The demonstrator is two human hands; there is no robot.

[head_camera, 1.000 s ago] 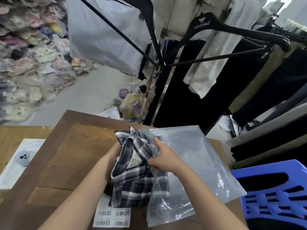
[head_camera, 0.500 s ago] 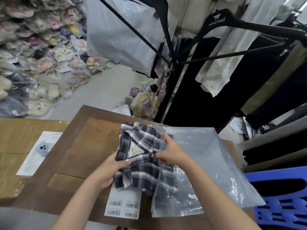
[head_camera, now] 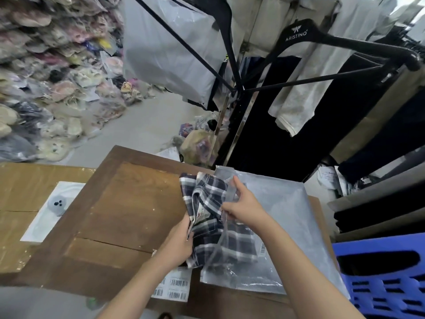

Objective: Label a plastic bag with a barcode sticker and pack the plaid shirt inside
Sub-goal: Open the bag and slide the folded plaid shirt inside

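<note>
A folded navy-and-white plaid shirt [head_camera: 208, 203] lies on the brown wooden board [head_camera: 128, 203], its right part inside the mouth of a clear plastic bag [head_camera: 287, 226]. My left hand [head_camera: 181, 245] grips the shirt's near left edge. My right hand [head_camera: 241, 203] pinches the bag's upper film at the opening and lifts it over the shirt. A small barcode sticker [head_camera: 262, 247] shows on the bag near my right forearm. A sheet of barcode stickers [head_camera: 174, 286] lies under my left wrist at the board's near edge.
A white tray [head_camera: 46, 217] with a small grey round object [head_camera: 57, 203] sits on cardboard to the left. A blue plastic stool [head_camera: 386, 279] stands at right. Black hangers and hanging clothes [head_camera: 310, 72] crowd the space ahead. Bagged goods [head_camera: 46, 77] pile up at far left.
The shirt has slid to the right, further into the bag. My right hand moved from pressing the shirt to lifting the bag's top film. My left hand shifted lower along the shirt's left edge.
</note>
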